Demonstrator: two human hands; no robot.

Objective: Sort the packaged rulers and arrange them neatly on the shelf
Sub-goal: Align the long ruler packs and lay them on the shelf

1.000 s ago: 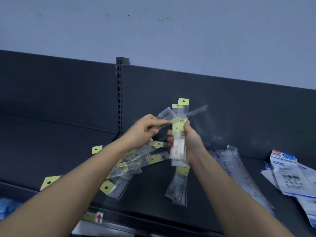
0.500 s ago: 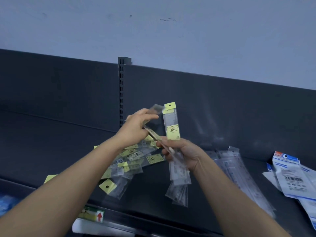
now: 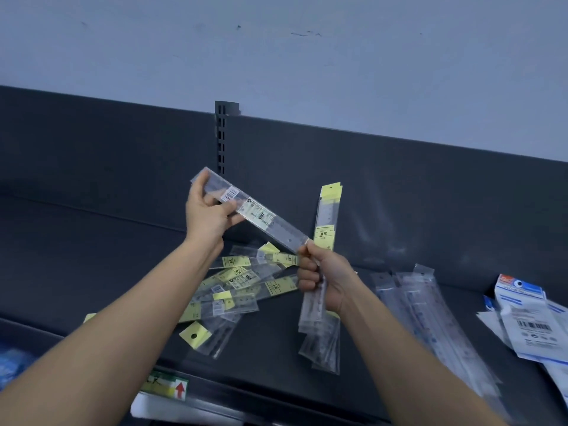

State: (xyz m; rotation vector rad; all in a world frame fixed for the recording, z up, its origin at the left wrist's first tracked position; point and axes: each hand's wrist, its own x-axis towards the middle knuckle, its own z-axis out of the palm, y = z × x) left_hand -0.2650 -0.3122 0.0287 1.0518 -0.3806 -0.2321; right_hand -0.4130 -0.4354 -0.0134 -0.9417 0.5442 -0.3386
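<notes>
A packaged ruler (image 3: 258,215) slants in the air above a dark shelf (image 3: 92,256). The left hand (image 3: 209,213) pinches its upper end, and its lower end meets the right hand (image 3: 325,278). The right hand's fingers curl round an upright bundle of packaged rulers (image 3: 329,216). A loose pile of rulers (image 3: 239,281) lies on the shelf below, with clear packets (image 3: 430,309) and white-and-blue packs (image 3: 528,321) to the right.
</notes>
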